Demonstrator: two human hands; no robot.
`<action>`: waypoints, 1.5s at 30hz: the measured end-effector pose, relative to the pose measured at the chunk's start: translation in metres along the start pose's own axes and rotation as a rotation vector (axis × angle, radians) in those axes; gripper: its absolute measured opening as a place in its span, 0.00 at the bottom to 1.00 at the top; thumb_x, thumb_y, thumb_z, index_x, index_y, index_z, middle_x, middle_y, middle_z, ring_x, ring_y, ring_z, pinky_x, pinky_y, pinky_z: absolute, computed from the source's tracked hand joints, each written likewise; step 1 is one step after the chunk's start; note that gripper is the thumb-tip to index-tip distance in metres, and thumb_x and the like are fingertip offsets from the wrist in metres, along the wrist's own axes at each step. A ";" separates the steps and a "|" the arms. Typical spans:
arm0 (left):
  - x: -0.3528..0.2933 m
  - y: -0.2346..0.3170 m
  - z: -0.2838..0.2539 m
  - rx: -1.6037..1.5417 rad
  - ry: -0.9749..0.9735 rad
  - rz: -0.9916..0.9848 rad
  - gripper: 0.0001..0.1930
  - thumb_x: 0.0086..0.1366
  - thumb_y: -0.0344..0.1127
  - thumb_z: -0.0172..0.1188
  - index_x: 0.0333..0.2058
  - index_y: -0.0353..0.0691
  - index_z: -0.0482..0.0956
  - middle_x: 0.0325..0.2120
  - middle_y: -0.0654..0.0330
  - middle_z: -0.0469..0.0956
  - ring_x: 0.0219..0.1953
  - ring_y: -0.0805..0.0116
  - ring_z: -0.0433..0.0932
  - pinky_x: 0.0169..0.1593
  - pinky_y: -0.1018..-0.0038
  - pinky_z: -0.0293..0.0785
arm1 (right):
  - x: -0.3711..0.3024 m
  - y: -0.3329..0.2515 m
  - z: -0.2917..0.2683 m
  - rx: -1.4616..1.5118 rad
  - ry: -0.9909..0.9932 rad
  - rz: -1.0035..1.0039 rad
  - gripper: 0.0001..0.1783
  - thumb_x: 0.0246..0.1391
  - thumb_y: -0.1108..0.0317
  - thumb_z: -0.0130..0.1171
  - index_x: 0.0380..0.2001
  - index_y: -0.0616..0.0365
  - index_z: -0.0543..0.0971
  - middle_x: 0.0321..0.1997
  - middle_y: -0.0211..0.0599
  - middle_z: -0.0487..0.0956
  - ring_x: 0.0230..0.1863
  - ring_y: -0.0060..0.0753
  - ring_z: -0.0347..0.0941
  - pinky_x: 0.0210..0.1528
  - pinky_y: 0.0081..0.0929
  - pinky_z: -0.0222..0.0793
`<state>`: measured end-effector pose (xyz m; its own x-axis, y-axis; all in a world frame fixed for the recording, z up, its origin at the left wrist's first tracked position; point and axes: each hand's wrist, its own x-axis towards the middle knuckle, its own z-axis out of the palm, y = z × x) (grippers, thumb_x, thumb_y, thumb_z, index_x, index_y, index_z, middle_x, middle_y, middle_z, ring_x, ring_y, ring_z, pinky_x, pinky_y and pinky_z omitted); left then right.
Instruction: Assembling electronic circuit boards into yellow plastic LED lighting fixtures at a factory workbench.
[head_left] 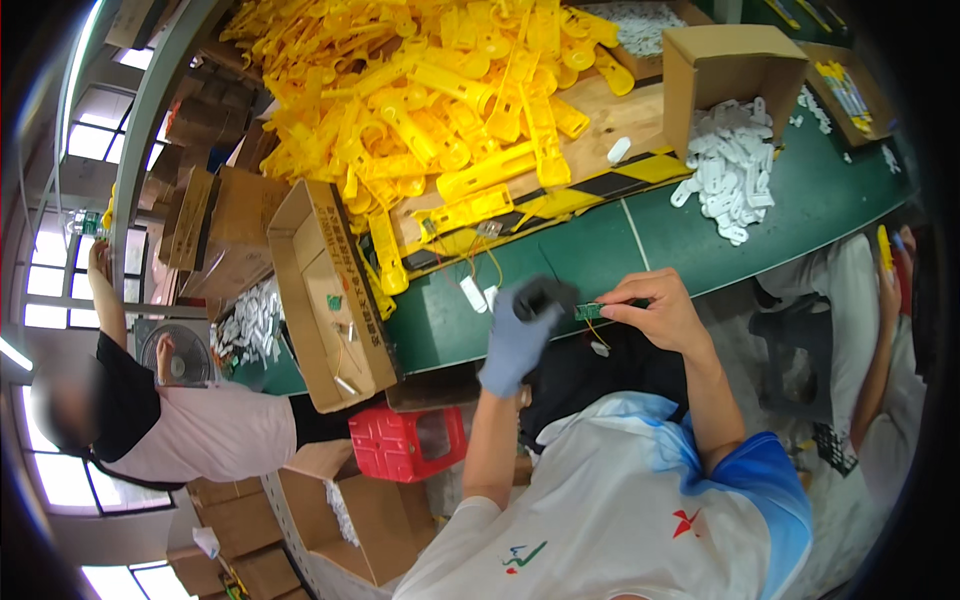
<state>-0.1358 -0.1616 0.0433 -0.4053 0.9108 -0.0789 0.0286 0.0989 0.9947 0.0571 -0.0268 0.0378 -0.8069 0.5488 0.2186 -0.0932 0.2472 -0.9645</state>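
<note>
Between thumb and fingers, my bare right hand (655,308) pinches a small green circuit board (589,312). A thin wire hangs from the board to a small pale part (600,349). My left hand (524,325) wears a grey glove with dark fingers; these are curled closed at the board's left end and appear to grip it, though the fingertips are partly hidden. Just beyond the glove, a white plastic piece (472,294) lies on the green table (440,330). Red and yellow wires run from near it to a small metallic part (488,229).
A large heap of yellow plastic housings (430,100) covers the raised wooden board. White plastic pieces (735,170) spill from a carton (735,60) at right. An open cardboard box (330,300) stands left, near a red stool (405,443). Co-workers are at left (190,430) and right (885,350).
</note>
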 end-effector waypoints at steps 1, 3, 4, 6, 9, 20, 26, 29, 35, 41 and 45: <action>0.028 -0.006 -0.004 -0.075 0.140 0.087 0.11 0.59 0.29 0.64 0.40 0.33 0.81 0.31 0.53 0.83 0.35 0.67 0.81 0.42 0.72 0.76 | 0.005 -0.001 -0.003 -0.013 0.003 -0.017 0.08 0.50 0.75 0.68 0.35 0.63 0.86 0.29 0.38 0.84 0.27 0.25 0.77 0.31 0.20 0.69; 0.079 0.068 0.015 0.695 0.334 0.110 0.17 0.60 0.38 0.66 0.43 0.31 0.79 0.35 0.47 0.82 0.38 0.54 0.82 0.44 0.66 0.76 | 0.002 0.002 -0.004 0.036 0.171 0.032 0.08 0.48 0.76 0.68 0.34 0.64 0.86 0.29 0.39 0.84 0.28 0.27 0.78 0.32 0.21 0.70; 0.102 0.063 0.015 0.892 0.487 0.256 0.27 0.58 0.50 0.68 0.47 0.32 0.76 0.38 0.44 0.80 0.40 0.46 0.80 0.43 0.59 0.76 | 0.001 -0.002 -0.002 0.034 0.148 0.006 0.08 0.48 0.76 0.68 0.34 0.64 0.86 0.29 0.39 0.84 0.28 0.27 0.78 0.32 0.21 0.70; 0.147 0.027 0.002 1.352 0.468 0.090 0.37 0.54 0.59 0.66 0.54 0.37 0.72 0.39 0.49 0.79 0.41 0.52 0.81 0.42 0.60 0.77 | 0.001 -0.005 -0.002 -0.036 0.209 -0.074 0.08 0.47 0.76 0.68 0.33 0.64 0.86 0.29 0.40 0.84 0.30 0.28 0.79 0.34 0.22 0.71; 0.162 -0.004 0.000 1.363 0.466 0.144 0.28 0.53 0.50 0.68 0.49 0.40 0.74 0.40 0.51 0.80 0.43 0.52 0.81 0.45 0.59 0.77 | -0.014 -0.007 -0.004 -0.064 0.229 -0.055 0.07 0.46 0.78 0.68 0.31 0.65 0.85 0.30 0.42 0.84 0.31 0.31 0.80 0.35 0.24 0.72; 0.076 0.094 -0.021 0.178 0.224 0.492 0.18 0.54 0.23 0.64 0.45 0.36 0.77 0.41 0.53 0.80 0.43 0.59 0.80 0.50 0.69 0.73 | 0.022 -0.027 -0.016 -0.416 0.223 -0.633 0.11 0.38 0.76 0.73 0.28 0.53 0.85 0.26 0.28 0.81 0.31 0.30 0.78 0.62 0.54 0.63; 0.039 0.056 0.020 0.041 0.105 0.393 0.22 0.55 0.29 0.69 0.49 0.33 0.76 0.40 0.56 0.81 0.42 0.71 0.79 0.49 0.72 0.75 | 0.006 -0.039 0.007 -0.351 0.106 -0.566 0.07 0.41 0.73 0.73 0.27 0.51 0.86 0.26 0.31 0.82 0.29 0.33 0.79 0.54 0.45 0.71; 0.013 0.012 0.012 -0.321 0.056 0.238 0.31 0.58 0.27 0.68 0.60 0.36 0.68 0.55 0.53 0.73 0.58 0.64 0.73 0.62 0.68 0.68 | -0.002 -0.005 0.029 -0.285 0.180 -0.405 0.06 0.44 0.69 0.74 0.26 0.53 0.85 0.27 0.36 0.83 0.27 0.38 0.79 0.35 0.33 0.75; -0.031 -0.106 -0.028 -0.551 0.059 -0.458 0.30 0.68 0.32 0.57 0.66 0.38 0.61 0.60 0.52 0.69 0.61 0.60 0.68 0.67 0.68 0.61 | -0.034 0.035 0.103 0.525 0.314 0.031 0.11 0.51 0.76 0.67 0.39 0.58 0.83 0.37 0.40 0.82 0.39 0.29 0.78 0.43 0.29 0.76; 0.040 -0.091 0.108 -1.149 -0.067 -0.184 0.24 0.64 0.32 0.61 0.58 0.34 0.70 0.52 0.52 0.76 0.50 0.61 0.78 0.56 0.71 0.74 | 0.002 0.030 0.016 0.375 -0.125 0.061 0.11 0.53 0.72 0.68 0.39 0.63 0.83 0.39 0.35 0.82 0.40 0.27 0.76 0.43 0.25 0.73; 0.010 -0.118 0.032 -1.283 -0.011 -0.117 0.22 0.71 0.42 0.53 0.59 0.37 0.69 0.51 0.51 0.76 0.48 0.57 0.77 0.54 0.69 0.74 | -0.009 0.018 0.051 -0.005 0.060 -0.023 0.10 0.51 0.74 0.69 0.38 0.61 0.84 0.43 0.41 0.83 0.47 0.34 0.78 0.52 0.30 0.73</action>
<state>-0.1142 -0.1517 -0.0765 -0.3379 0.9268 -0.1637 -0.9034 -0.2705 0.3328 0.0334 -0.0680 0.0113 -0.7679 0.5901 0.2490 -0.1078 0.2641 -0.9584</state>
